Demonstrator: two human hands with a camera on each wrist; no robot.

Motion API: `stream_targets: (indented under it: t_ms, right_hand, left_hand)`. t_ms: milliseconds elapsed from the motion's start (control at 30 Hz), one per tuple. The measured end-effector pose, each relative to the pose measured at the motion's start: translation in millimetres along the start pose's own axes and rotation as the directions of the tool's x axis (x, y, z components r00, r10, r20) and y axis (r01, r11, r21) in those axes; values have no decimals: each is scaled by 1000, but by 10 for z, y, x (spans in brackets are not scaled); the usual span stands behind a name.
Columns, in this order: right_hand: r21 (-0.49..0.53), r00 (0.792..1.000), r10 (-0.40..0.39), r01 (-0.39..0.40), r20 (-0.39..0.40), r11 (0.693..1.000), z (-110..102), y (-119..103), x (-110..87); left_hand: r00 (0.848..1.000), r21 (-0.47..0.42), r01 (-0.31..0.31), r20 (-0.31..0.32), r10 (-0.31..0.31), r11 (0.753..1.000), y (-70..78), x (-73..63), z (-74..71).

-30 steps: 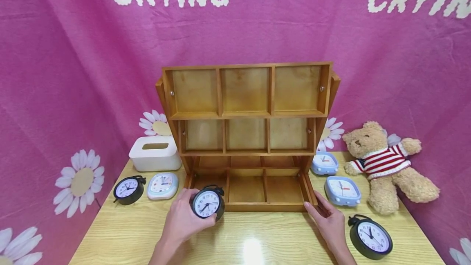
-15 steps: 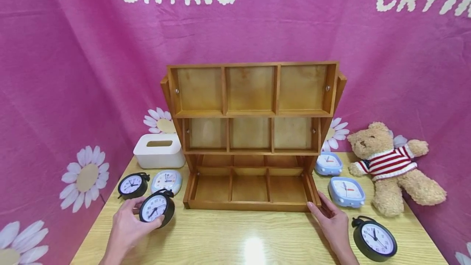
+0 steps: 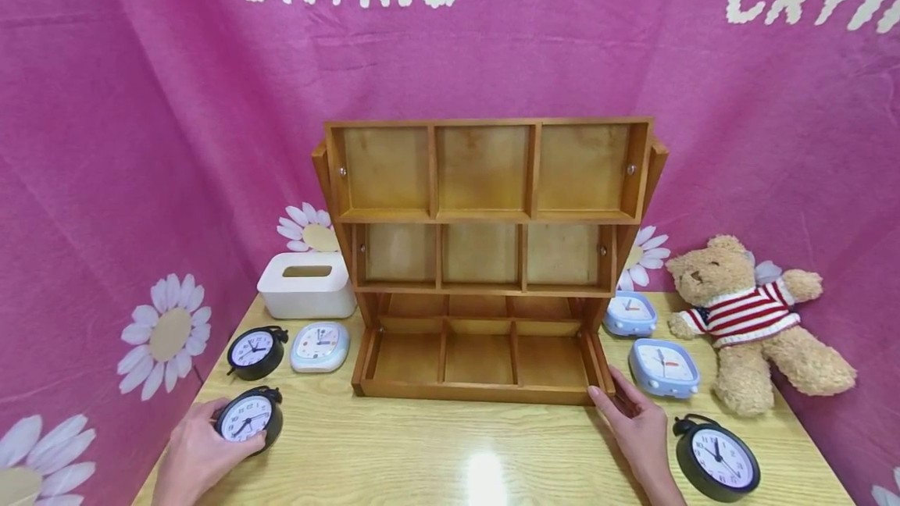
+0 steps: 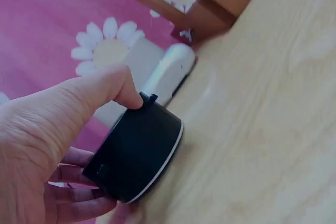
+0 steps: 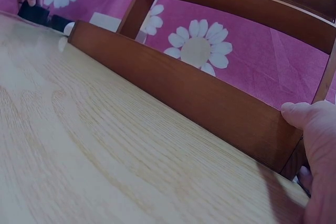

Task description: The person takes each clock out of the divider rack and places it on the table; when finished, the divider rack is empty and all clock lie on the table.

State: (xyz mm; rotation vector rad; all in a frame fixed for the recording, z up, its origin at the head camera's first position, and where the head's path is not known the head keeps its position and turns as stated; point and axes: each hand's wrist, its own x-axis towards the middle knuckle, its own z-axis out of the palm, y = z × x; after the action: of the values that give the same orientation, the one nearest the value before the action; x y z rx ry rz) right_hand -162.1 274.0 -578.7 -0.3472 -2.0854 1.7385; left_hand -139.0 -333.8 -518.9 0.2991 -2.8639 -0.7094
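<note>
My left hand [image 3: 197,451] holds a round black alarm clock [image 3: 248,418] at the table's left front, thumb across its lower rim and fingers on the far side. The clock's dial faces up toward the head camera. In the left wrist view, the clock's black casing [image 4: 139,150] sits between thumb and fingers, low over the table. My right hand [image 3: 636,420] grips the front right corner of a brown wooden shelf [image 3: 471,393] with three tiers of compartments. Its thumb presses the front board [image 5: 194,87] in the right wrist view; the fingers are mostly hidden behind the corner.
Left of the shelf stand another black alarm clock [image 3: 253,353], a pale blue clock [image 3: 319,347] and a white tissue box [image 3: 307,297]. Two blue clocks [image 3: 664,368], a black alarm clock [image 3: 720,461] and a teddy bear [image 3: 748,322] are at right. Pink cloth [image 3: 492,37] hangs behind.
My left hand has carried the black alarm clock from the shelf's front left corner leftward and down to the table's left front. The right hand stays at the shelf corner.
</note>
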Motion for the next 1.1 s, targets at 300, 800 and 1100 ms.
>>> stream_targets:
  t_ms: [300,800,1100]
  right_hand:
    - [14,1000,11,-12,11,1000,-6,13,10]
    - [34,1000,13,-13,3,999,-24,-1,-6]
    - [14,998,-48,49,-39,999,6,22,-19]
  left_hand:
    - [992,31,68,102,-71,997,-127,51,-79]
    - [958,-60,-253,-154,242,965,67,-35,114]
    - [908,-203,-416,-133,396,886,887,-156,540]
